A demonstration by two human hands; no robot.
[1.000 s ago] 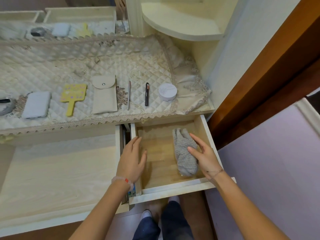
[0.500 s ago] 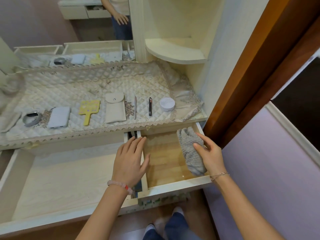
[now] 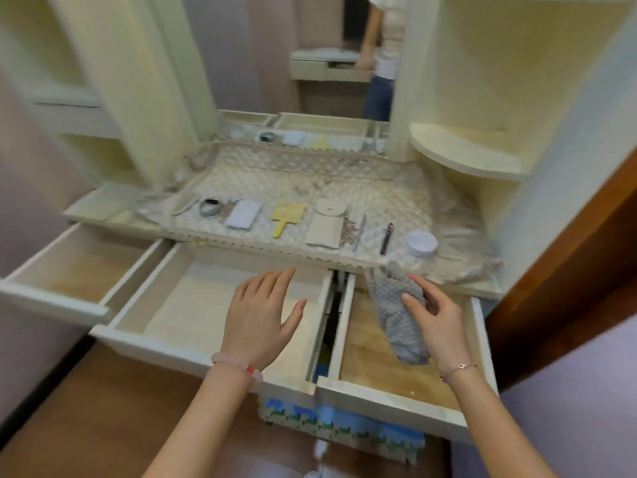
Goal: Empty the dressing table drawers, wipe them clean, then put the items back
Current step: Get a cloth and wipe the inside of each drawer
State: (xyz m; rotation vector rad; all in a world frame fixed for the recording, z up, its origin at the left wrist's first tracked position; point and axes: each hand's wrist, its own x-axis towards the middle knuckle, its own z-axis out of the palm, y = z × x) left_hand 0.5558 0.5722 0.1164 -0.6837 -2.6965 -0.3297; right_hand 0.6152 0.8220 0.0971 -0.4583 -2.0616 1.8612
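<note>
Three drawers are pulled out and bare inside. A grey cloth (image 3: 396, 315) is gripped by the right hand (image 3: 436, 319) above the right drawer (image 3: 396, 405). The left hand (image 3: 260, 319) is spread flat, holding nothing, over the middle drawer (image 3: 193, 305). Small items are laid along the tabletop (image 3: 310, 188).

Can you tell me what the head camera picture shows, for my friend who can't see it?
A person's right hand holds a grey cloth over the open right drawer, while the empty left hand hovers above the middle drawer. Small items line the quilted tabletop behind.
</note>
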